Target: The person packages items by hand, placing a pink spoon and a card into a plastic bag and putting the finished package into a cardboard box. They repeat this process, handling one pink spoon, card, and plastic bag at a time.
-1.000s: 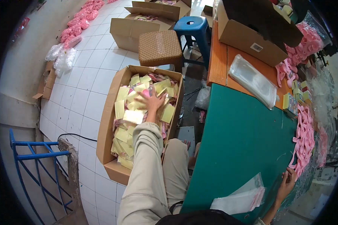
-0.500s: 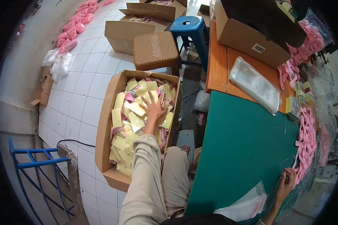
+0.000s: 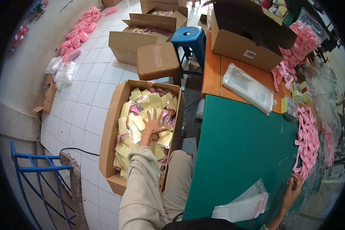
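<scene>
My left hand [image 3: 153,123], fingers spread, rests on the pile of packets with pale yellow cards [image 3: 137,123] inside a large open cardboard box [image 3: 106,147] on the floor. Pink bits show between the cards. At the right, my right hand [image 3: 293,188] lies at the edge of the green table top [image 3: 234,153], its fingers loosely bent and touching or just beside the lower end of a heap of pink spoon-shaped pieces [image 3: 306,142]. Whether its fingertips hold a piece is hard to tell. Clear plastic bags [image 3: 241,207] lie on the table to its left.
A woven stool [image 3: 158,61] and a blue stool [image 3: 188,38] stand beyond the box. More open cartons [image 3: 130,48] are behind. On the orange table part lie a stack of clear bags [image 3: 249,88] and a cardboard box [image 3: 245,46]. A blue metal rack [image 3: 42,168] is at left.
The camera view has shifted slightly. My left hand has moved a little toward me over the packets, still spread. My right hand has stayed by the pink heap.
</scene>
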The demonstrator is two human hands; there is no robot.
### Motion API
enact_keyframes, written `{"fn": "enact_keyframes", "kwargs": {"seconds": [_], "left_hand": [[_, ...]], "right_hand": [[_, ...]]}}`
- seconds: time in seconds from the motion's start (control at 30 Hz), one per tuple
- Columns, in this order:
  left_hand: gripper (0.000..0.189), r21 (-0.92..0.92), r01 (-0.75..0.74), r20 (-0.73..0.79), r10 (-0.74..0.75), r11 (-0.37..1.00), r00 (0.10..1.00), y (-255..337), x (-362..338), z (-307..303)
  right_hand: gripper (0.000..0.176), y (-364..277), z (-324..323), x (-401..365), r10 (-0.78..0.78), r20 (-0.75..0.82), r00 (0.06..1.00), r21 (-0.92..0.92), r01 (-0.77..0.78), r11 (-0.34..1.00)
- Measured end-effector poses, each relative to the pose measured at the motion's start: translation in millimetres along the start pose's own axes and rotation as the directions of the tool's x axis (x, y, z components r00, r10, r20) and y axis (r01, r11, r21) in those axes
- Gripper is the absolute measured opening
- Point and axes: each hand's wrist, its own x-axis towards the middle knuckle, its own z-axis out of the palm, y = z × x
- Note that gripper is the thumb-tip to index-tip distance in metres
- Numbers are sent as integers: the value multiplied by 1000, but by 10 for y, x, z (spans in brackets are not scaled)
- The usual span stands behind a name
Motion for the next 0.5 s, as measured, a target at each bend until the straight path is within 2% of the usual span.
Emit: {"fn": "enact_keyframes", "kwargs": {"seconds": [0.03, 0.07, 0.13, 0.17, 0.2, 0.27, 0.33, 0.43, 0.5], "left_hand": [[102, 98, 7, -197, 13, 995, 980, -141, -40, -32], [103, 216, 106, -319, -33, 971, 947, -243, -108, -99], [104, 208, 350, -264, -292, 913, 919, -586, -393, -104], [103, 83, 351, -217, -327, 933, 920, -711, -526, -7], [104, 5, 307, -258, -295, 952, 920, -695, -660, 41], [99, 7, 317, -202, -309, 949, 929, -493, -997, 214], [92, 403, 345, -421, -163, 848, 892, -659, -1314, 1287], [86, 142, 332, -75, -324, 933, 943, -329, -1726, 961], [84, 125, 377, -95, -367, 918, 925, -430, -1500, 997]], "right_hand": [[15, 23, -11, -6, 4, 8, 1000, -1, -4, 1000], [15, 17, -7, -13, 10, 21, 1000, -8, -9, 1000], [15, -4, 27, 20, -25, 57, 998, 7, 25, 1000], [16, -37, 56, 52, -43, 72, 996, 16, 42, 999], [16, -97, 92, 88, -39, 56, 998, 16, 38, 999], [17, -223, 105, 53, -6, 48, 999, 2, 6, 1000], [18, -206, 68, 49, -38, 76, 996, 9, 37, 999], [19, -210, 159, 13, -68, 87, 994, 3, 68, 998], [19, -186, 153, 60, -98, 132, 986, -6, 99, 995]]}}
